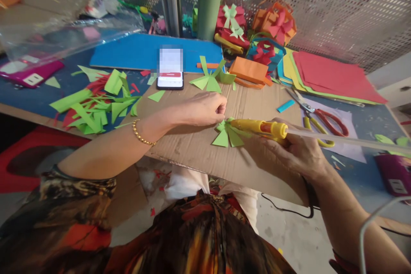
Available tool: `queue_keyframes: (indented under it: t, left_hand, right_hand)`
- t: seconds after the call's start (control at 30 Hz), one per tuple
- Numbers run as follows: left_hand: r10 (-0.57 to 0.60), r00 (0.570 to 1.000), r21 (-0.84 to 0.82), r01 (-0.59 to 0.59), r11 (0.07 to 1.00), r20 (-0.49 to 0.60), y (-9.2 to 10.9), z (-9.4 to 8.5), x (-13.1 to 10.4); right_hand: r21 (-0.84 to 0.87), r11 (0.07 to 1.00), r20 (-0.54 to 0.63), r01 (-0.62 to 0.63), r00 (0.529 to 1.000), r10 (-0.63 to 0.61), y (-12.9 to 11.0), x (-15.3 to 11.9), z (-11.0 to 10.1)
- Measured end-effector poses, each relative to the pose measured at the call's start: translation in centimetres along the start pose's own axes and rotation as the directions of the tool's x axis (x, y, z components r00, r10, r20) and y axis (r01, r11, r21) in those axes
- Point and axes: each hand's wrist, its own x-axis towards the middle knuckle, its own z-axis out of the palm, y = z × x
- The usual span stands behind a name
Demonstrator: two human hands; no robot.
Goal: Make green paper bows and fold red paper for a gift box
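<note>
My right hand (298, 147) is wrapped round a yellow hot glue gun (257, 127), with a clear glue stick (337, 139) coming out of its back end. The gun's nozzle points left and sits at the centre of a light green paper bow (227, 135) lying on the cardboard (189, 145). Close by the bow's upper left, my left hand (205, 107) is closed with the fingertips pinched; what they hold, if anything, is hidden. Beyond that hand lies a second green paper bow (208, 80). A folded orange paper bag (248, 69) rests behind it.
Green and red paper scraps (93, 107) lie in a heap at the left, near a phone (170, 68). To the right are scissors (330, 122) and stacked coloured paper (337, 75). A green bottle (209, 6) and finished paper bags (274, 21) stand at the back.
</note>
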Motion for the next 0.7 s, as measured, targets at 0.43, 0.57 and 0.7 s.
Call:
queue_keyframes:
  t: [0.43, 0.57, 0.7]
  left_hand:
    - [0.011, 1.0, 0.001, -0.011, 1.0, 0.001, -0.14, 0.01, -0.06]
    - [0.006, 1.0, -0.01, -0.006, 1.0, 0.003, -0.22, 0.07, 0.03]
    - [0.013, 1.0, -0.015, -0.013, 1.0, 0.006, -0.37, 0.15, 0.06]
  right_hand:
    - [-0.005, 0.998, -0.011, 0.059, 0.998, -0.059, -0.35, 0.33, -0.17]
    - [-0.021, 0.996, -0.036, 0.087, 0.996, -0.087, -0.66, 0.46, -0.55]
    - [-0.035, 0.995, -0.086, 0.096, 0.991, -0.099, -0.48, 0.34, -0.65]
